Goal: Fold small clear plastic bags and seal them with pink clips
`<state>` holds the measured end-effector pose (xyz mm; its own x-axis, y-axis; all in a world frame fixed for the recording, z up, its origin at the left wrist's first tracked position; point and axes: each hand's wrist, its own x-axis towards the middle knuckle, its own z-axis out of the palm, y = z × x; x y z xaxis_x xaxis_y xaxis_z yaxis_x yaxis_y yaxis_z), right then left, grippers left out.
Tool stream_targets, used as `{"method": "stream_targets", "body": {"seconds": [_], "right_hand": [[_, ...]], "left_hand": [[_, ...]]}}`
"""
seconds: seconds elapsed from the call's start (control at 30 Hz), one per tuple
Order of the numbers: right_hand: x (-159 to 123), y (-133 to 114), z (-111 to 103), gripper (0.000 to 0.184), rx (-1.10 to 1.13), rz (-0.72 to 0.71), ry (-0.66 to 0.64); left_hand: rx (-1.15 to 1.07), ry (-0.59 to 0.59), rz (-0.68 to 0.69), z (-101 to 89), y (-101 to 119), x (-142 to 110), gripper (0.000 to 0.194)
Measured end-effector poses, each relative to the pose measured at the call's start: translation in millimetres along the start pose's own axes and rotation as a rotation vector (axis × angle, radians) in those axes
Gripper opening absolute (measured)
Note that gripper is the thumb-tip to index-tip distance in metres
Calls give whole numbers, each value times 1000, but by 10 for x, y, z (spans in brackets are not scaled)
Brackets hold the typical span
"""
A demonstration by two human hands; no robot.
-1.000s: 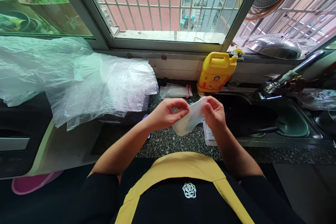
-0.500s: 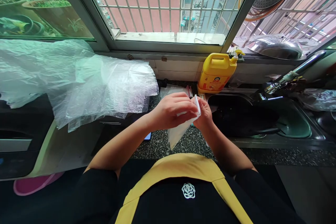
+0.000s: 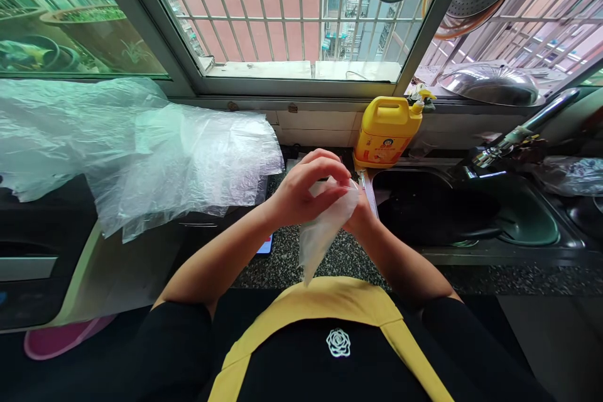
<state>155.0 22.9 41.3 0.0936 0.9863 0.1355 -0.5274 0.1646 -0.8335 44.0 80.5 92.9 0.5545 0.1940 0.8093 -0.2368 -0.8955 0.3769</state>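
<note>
Head view, and from where I stand I see a person at a dark speckled counter point(image 3: 287, 267), both bare hands up in front of the chest with a thin, cloudy plastic bag point(image 3: 325, 232) between them. The left hand point(image 3: 313, 185) pinches the bag near its upper edge, thumb and fingertips drawn together on the film. The right hand point(image 3: 360, 210) is close against the bag's other side, mostly behind it; I cannot tell how its fingers are set. The bag hangs in a narrowing fold, its lower tip pointing toward the yellow band point(image 3: 339, 295) of the apron, above the counter's near edge as I see it

Beyond the hands, a yellow jug point(image 3: 386, 135) stands upright near the back wall. On the person's right is the sink point(image 3: 494, 256), with a black pan point(image 3: 438, 213) in it and a chrome faucet point(image 3: 513, 138) angled over its back. A phone point(image 3: 266, 246), partly behind the left forearm, lies on the counter. Farther left, big crinkled sheets of clear plastic point(image 3: 188, 157) spread across a dark appliance point(image 3: 42, 232), and a pink basin point(image 3: 66, 337) shows low down at that side
</note>
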Motion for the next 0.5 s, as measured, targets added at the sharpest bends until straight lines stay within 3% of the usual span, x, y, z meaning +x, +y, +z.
{"method": "stream_targets", "body": {"seconds": [0.17, 0.37, 0.5], "right_hand": [[-9, 63, -22, 36, -20, 75, -45], [6, 148, -109, 42, -98, 120, -177], [-9, 115, -145, 46, -115, 144, -186]], "left_hand": [[3, 71, 36, 31, -25, -37, 7], [35, 5, 86, 16, -16, -15, 12], [24, -9, 84, 18, -28, -36, 21]]}}
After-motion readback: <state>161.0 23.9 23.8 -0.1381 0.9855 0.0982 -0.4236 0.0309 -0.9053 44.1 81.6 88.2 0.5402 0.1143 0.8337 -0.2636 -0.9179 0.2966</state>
